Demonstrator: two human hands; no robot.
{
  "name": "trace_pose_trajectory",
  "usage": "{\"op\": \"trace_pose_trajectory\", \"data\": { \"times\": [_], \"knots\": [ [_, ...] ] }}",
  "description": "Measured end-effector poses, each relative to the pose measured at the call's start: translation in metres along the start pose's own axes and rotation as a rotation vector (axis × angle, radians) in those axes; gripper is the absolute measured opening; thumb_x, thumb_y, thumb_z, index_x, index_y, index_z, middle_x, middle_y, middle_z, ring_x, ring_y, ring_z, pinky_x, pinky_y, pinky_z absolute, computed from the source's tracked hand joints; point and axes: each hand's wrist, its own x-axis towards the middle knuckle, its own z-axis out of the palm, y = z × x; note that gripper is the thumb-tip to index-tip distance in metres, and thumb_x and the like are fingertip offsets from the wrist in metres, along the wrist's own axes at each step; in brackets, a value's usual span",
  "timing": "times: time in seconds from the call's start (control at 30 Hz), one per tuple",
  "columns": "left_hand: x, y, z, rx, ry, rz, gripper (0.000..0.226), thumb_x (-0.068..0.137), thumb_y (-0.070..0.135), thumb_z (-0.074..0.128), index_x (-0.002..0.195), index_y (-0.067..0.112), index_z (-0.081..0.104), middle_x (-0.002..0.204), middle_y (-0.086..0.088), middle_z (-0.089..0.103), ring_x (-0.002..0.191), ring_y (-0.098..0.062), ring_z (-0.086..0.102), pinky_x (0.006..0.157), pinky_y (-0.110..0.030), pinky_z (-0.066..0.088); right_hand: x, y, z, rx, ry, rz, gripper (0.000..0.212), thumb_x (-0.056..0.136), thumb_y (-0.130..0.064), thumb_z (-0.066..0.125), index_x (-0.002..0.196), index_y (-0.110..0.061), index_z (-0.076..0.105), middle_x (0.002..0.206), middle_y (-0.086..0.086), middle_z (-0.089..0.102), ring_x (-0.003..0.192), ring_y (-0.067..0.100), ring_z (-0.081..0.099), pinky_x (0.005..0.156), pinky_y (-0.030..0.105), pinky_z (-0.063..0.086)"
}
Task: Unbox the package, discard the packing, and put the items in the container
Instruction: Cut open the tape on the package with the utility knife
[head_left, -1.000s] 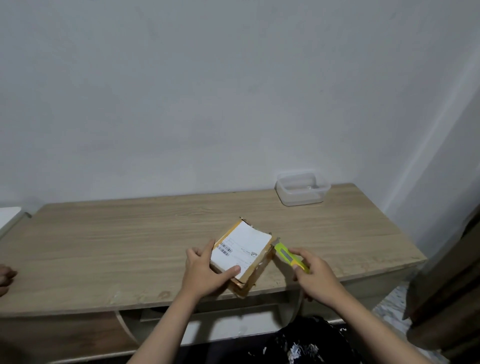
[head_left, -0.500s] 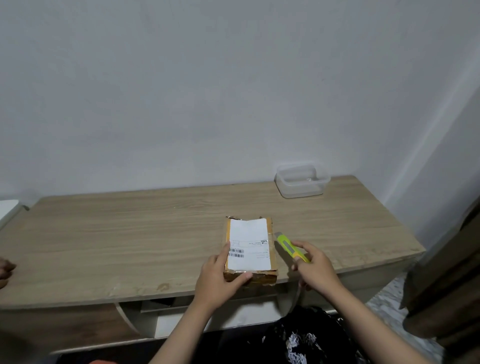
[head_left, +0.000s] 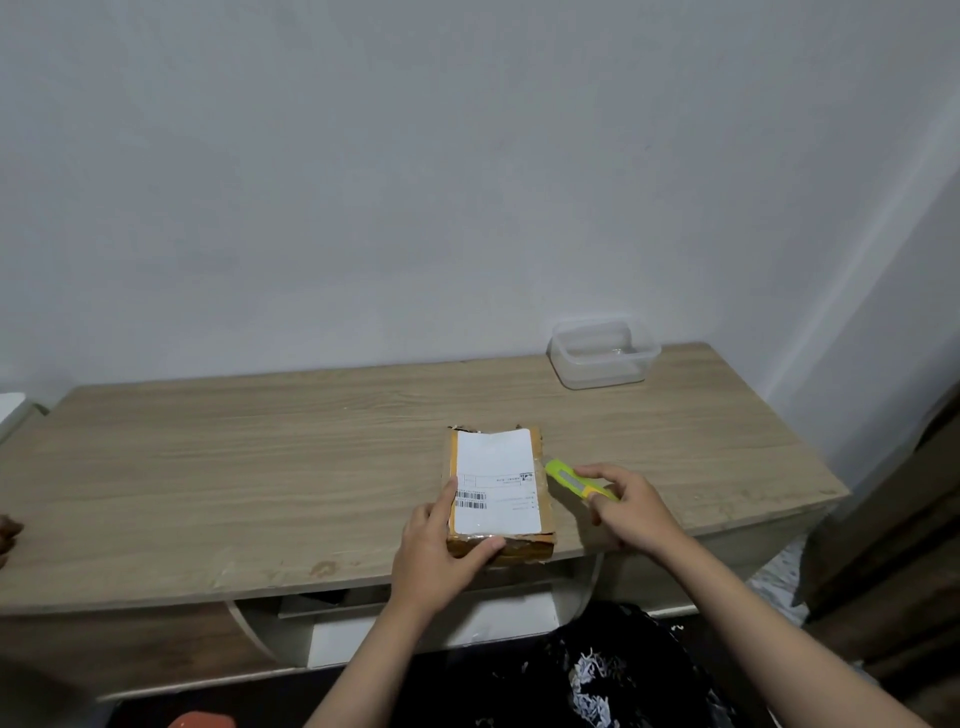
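A small cardboard package with a white shipping label lies flat near the front edge of the wooden table. My left hand grips its near left corner, thumb across the front edge. My right hand holds a yellow-green utility knife just right of the package, its tip pointing at the package's right side. A clear plastic container stands open at the back right of the table, against the wall.
A black bag with shredded paper sits on the floor below the table's front. Another person's hand shows at the far left edge. A dark wooden piece of furniture stands to the right.
The package was tilted up in my left hand; it now lies flat on the table, label up, squared to me. My right hand with the knife stays beside it.
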Motion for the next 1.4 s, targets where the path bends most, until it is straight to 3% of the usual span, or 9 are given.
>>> {"op": "trace_pose_trajectory", "data": {
  "times": [0.23,0.43,0.6,0.77,0.93,1.17,1.27,1.33,1.4],
  "knots": [
    [0.0,-0.001,0.001,-0.023,0.019,0.004,0.098,0.056,0.079,0.055,0.142,0.039,0.026,0.113,0.006,0.048,0.112,-0.014,0.046,0.085,-0.026,0.039,-0.001,-0.003,-0.01,-0.074,-0.072,-0.047,0.035,0.085,-0.006,0.053,0.104,-0.033,0.065,0.071,0.004,0.056,0.031,0.003,0.044,0.034,0.014,0.034],
    [0.001,0.0,0.003,-0.024,0.024,0.01,0.098,0.057,0.077,0.055,0.141,0.036,0.028,0.114,0.008,0.045,0.115,-0.014,0.045,0.087,-0.024,0.036,-0.005,-0.005,-0.006,-0.112,-0.053,-0.092,0.033,0.085,-0.007,0.053,0.106,-0.031,0.064,0.069,-0.01,0.051,0.05,0.006,0.044,0.038,0.008,0.034],
    [0.001,-0.001,0.006,-0.022,0.038,0.003,0.098,0.057,0.078,0.055,0.142,0.038,0.027,0.119,0.004,0.05,0.115,-0.015,0.044,0.089,-0.028,0.039,-0.013,-0.002,-0.005,-0.066,-0.068,-0.051,0.032,0.087,-0.008,0.053,0.107,-0.03,0.063,0.071,-0.005,0.052,0.036,-0.001,0.048,0.035,0.01,0.033],
    [0.0,0.0,0.006,-0.032,0.034,-0.007,0.099,0.055,0.079,0.054,0.142,0.039,0.027,0.121,0.003,0.049,0.116,-0.016,0.044,0.087,-0.027,0.037,-0.024,0.003,-0.007,-0.005,-0.076,-0.022,0.032,0.087,-0.008,0.053,0.107,-0.031,0.064,0.069,0.002,0.055,0.029,0.005,0.04,0.034,0.018,0.034],
    [0.001,-0.001,0.007,-0.019,0.04,-0.007,0.099,0.055,0.08,0.054,0.142,0.04,0.027,0.121,0.004,0.051,0.116,-0.015,0.044,0.087,-0.026,0.037,-0.041,0.002,0.002,0.069,-0.223,-0.027,0.033,0.088,-0.002,0.05,0.103,-0.026,0.066,0.039,-0.008,0.05,0.028,0.01,0.033,0.033,0.017,0.028],
    [-0.003,0.007,0.009,0.023,0.058,-0.049,0.102,0.056,0.082,0.05,0.144,0.04,0.021,0.115,0.0,0.052,0.11,-0.02,0.046,0.084,-0.029,0.04,-0.046,0.005,0.008,0.028,-0.067,-0.06,0.036,0.083,-0.005,0.057,0.098,-0.037,0.067,0.072,0.002,0.066,0.045,0.006,0.048,0.045,0.019,0.038],
    [-0.009,0.015,0.012,-0.027,0.054,-0.077,0.103,0.052,0.081,0.053,0.142,0.038,0.025,0.113,0.001,0.051,0.104,-0.012,0.047,0.084,-0.025,0.037,-0.047,0.01,0.005,0.016,0.028,-0.096,0.039,0.083,-0.003,0.056,0.101,-0.036,0.065,0.074,-0.007,0.063,0.046,0.001,0.048,0.047,0.015,0.038],
    [-0.012,0.014,0.01,-0.131,0.039,-0.087,0.092,0.052,0.078,0.056,0.135,0.042,0.036,0.112,0.006,0.049,0.093,0.001,0.046,0.083,-0.022,0.037,-0.049,0.012,0.002,0.038,0.1,-0.093,0.037,0.084,-0.003,0.055,0.107,-0.031,0.065,0.07,-0.014,0.057,0.042,-0.001,0.048,0.043,0.009,0.035],
    [-0.007,0.01,0.004,-0.165,0.054,-0.066,0.071,0.056,0.077,0.055,0.12,0.047,0.048,0.106,0.006,0.05,0.089,0.001,0.052,0.084,-0.026,0.045,-0.052,0.014,0.001,0.064,0.145,-0.087,0.036,0.086,-0.002,0.054,0.11,-0.027,0.064,0.071,-0.013,0.056,0.039,0.0,0.048,0.041,0.008,0.034]
  ]
}}
